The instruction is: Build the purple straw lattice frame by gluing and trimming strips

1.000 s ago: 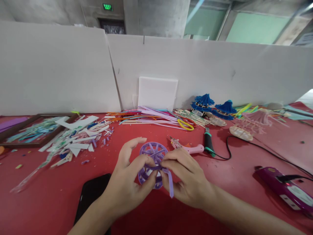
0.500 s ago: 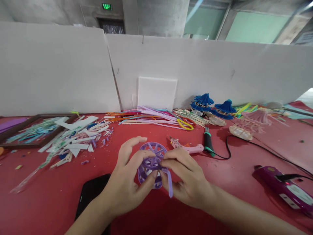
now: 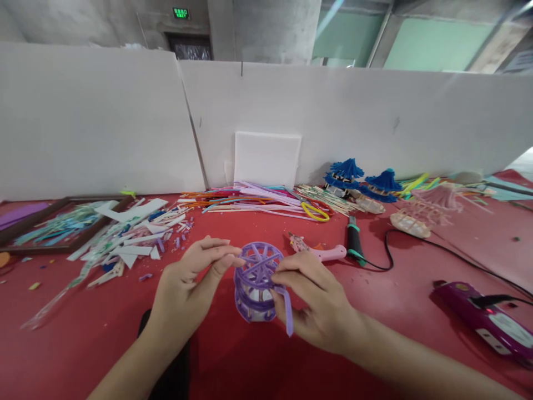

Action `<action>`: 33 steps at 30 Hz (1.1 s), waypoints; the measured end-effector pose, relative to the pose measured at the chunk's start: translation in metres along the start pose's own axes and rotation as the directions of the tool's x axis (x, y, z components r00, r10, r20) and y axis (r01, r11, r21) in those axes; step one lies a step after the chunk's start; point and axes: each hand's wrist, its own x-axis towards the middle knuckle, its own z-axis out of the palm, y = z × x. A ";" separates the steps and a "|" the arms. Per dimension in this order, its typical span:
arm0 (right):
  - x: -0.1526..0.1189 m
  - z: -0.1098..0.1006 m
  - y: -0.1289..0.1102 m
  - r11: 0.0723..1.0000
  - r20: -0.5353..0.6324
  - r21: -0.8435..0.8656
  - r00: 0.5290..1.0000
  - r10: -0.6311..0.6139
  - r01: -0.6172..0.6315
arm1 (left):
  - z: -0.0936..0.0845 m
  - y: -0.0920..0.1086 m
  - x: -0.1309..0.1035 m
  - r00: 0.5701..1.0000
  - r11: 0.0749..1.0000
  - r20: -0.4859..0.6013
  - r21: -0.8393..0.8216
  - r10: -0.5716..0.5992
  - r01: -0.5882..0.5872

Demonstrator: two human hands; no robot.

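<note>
A round, cage-like frame (image 3: 258, 294) of purple pipe cleaners stands in front of me, its top ring crossed by spokes and pale posts showing below. My right hand (image 3: 314, 300) is closed at its right side, pinching a purple pipe cleaner (image 3: 288, 314) against the ring; the loose end hangs down. At the upper left rim my left hand (image 3: 195, 278) has its thumb and forefinger drawn together. Whether those fingertips grip the rim or something small, I cannot make out.
Behind the frame lie pink-handled pliers (image 3: 328, 253) and a corded black-and-green tool (image 3: 353, 241). Pipe cleaners (image 3: 258, 197) are piled at the back, scraps (image 3: 137, 239) at left. A dark phone (image 3: 170, 366) is under my left forearm; a purple power strip (image 3: 483, 319) is at right.
My left hand has drawn back to the left from around the frame, its thumb and forefinger now together at the rim. The right hand has stayed in place with the pipe cleaner.
</note>
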 end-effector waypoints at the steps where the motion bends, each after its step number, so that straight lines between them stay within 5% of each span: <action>1: 0.000 0.000 0.000 1.000 -0.003 0.000 1.000 -0.002 0.002 | 0.000 0.003 -0.001 0.999 0.999 0.034 0.035 0.024 -0.025; 6: 0.004 -0.002 -0.001 1.000 -0.023 -0.005 1.000 -0.018 0.018 | 0.005 0.021 -0.005 0.964 0.953 0.206 0.214 0.169 -0.212; 14: 0.004 -0.003 -0.001 1.000 -0.009 0.002 1.000 -0.007 0.007 | 0.008 0.030 0.000 0.928 0.914 0.325 0.294 0.181 -0.281; 33: 0.004 -0.004 0.001 1.000 -0.023 0.010 0.999 -0.025 0.025 | 0.009 0.024 0.003 0.934 0.902 0.282 0.304 0.220 -0.305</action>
